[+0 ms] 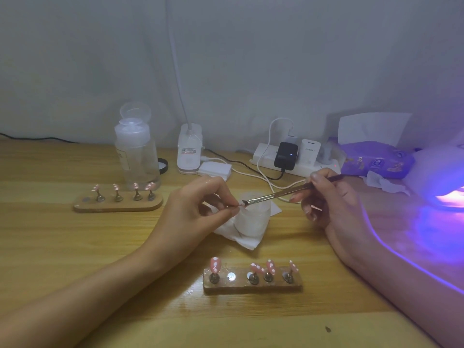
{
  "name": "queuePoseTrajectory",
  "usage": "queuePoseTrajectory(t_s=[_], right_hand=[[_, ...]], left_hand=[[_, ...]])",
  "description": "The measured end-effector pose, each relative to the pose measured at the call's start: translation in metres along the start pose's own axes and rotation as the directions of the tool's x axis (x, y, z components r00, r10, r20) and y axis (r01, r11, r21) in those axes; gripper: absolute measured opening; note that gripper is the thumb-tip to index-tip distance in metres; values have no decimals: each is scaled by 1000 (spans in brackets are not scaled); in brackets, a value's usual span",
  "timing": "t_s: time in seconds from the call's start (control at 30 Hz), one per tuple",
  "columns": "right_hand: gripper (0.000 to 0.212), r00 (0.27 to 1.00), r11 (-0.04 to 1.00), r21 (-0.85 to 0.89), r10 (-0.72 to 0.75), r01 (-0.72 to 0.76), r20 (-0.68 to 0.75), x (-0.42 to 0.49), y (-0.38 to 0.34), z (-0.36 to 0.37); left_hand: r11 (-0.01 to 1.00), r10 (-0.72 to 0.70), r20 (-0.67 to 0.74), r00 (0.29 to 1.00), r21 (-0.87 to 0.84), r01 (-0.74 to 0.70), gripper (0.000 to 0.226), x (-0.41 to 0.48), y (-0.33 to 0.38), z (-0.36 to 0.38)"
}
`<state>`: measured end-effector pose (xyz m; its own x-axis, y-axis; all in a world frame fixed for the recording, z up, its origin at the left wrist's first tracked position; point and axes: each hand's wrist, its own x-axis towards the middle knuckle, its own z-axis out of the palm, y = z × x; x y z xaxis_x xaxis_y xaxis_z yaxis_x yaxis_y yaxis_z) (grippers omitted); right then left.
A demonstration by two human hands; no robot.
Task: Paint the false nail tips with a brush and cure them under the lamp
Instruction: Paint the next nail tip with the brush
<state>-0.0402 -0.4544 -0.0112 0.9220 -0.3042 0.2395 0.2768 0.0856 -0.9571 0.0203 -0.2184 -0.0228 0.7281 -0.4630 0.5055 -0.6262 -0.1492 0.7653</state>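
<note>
My right hand [329, 197] grips a thin brush [281, 194] whose dark tip points left. My left hand [200, 207] pinches the brush tip between thumb and fingertips, above a small white jar [253, 219] on a tissue [241, 237]. Near me a wooden holder [251, 285] carries several pink nail tips [215, 264] with white dots on metal stands; one magnet spot is bare. A second holder [118, 204] with more pink tips [150, 187] sits at the left back. The curing lamp [447, 182] glows violet at the right edge.
A clear pump bottle [136, 151] stands behind the far holder. A white desk lamp base [189, 151], a power strip [296, 159] with chargers and cables, and a purple tissue pack [371, 156] line the back. A lit cable [401, 257] crosses my right arm.
</note>
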Motion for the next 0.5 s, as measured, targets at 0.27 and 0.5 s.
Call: queuePoseTrajectory(t_s=[0.27,0.5], right_hand=[[18,1000,1000,5,-16,16,6,0,0,0],[17,1000,999,28,-21,21,15,1,0,0]], left_hand=[[1000,-1,2,1000,4,1,11,0,2,0],[1000,-6,2,1000,19,6,10,-1,2,0]])
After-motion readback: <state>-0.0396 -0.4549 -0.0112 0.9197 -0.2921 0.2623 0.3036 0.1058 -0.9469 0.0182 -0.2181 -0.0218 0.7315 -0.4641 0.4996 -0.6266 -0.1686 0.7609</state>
